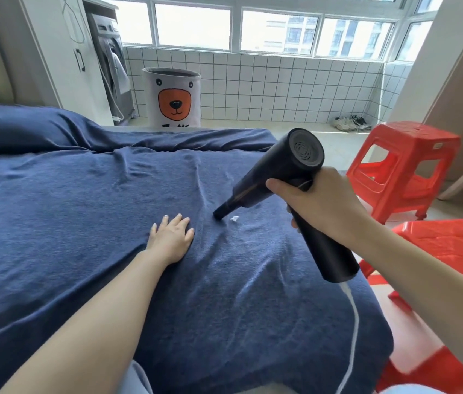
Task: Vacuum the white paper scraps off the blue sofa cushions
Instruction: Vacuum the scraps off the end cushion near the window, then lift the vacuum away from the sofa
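The blue sofa cushion point(82, 223) under a wrinkled cover fills the left and middle of the view. My right hand point(321, 206) grips the handle of a black handheld vacuum point(278, 172), whose narrow nozzle touches the cover. One small white paper scrap point(234, 219) lies just right of the nozzle tip. My left hand point(172, 237) rests flat on the cover, fingers straight, a short way left of the nozzle. A white cord point(351, 322) hangs from the handle's end.
Two red plastic stools point(400, 169) point(451, 251) stand close to the sofa's right edge. Beyond the sofa are a bear-faced laundry basket point(172, 98), a washing machine point(111, 66), a tiled wall under windows, and shoes point(351, 122) on the floor.
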A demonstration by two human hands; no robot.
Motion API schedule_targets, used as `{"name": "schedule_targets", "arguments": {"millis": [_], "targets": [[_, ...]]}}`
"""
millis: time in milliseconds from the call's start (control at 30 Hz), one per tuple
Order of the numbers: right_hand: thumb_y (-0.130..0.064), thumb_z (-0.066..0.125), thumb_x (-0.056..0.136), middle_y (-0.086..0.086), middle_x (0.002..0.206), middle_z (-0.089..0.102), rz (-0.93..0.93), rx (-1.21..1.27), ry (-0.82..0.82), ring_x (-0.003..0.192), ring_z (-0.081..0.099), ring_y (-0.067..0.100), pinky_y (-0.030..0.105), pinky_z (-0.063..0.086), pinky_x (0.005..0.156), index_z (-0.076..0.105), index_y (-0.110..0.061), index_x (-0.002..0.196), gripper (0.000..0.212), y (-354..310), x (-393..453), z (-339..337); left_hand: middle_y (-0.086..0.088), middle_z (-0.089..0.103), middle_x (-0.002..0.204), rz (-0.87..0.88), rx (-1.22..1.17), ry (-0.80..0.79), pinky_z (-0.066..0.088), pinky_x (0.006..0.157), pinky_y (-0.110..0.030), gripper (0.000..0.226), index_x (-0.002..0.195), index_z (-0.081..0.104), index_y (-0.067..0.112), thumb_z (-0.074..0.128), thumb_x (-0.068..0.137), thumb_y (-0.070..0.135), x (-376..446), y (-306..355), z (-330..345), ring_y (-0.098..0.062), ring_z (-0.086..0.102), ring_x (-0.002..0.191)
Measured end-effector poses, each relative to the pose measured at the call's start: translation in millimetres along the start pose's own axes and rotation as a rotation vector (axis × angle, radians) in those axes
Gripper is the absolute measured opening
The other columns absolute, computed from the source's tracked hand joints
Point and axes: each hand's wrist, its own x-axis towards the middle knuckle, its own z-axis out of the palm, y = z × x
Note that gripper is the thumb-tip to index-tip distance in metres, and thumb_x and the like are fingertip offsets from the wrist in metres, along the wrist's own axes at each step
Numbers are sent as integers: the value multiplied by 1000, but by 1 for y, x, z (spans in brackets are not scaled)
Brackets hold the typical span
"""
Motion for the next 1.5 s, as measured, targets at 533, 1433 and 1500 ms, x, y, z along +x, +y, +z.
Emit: {"name": "schedule_targets", "arguments": {"millis": [533,1433,1500], "targets": [[-53,71,82,2,51,67,-5,-129,77,49,66,11,24,53,61,63,-13,62,45,21,-21,-19,6,7,161,3,-66,-67,1,119,-49,66,152,19,27,17,96,61,-19,9,-3,-26,-1,148],[-53,70,76,0,55,65,75,213,109,58,70,19,35,56,62,61,-18,68,37,72,194,106,7,29,154,274,-296,-34,13,117,-24,57,147,34,21,54,95,31,188,-11,-32,-9,20,144],[-49,72,79,0,56,67,103,206,53,57,69,15,35,54,63,63,-20,68,32,63,203,95,10,25,155,247,-315,-119,13,117,-22,62,149,29,24,57,94,27,183,-6,-49,-6,20,144]]}}
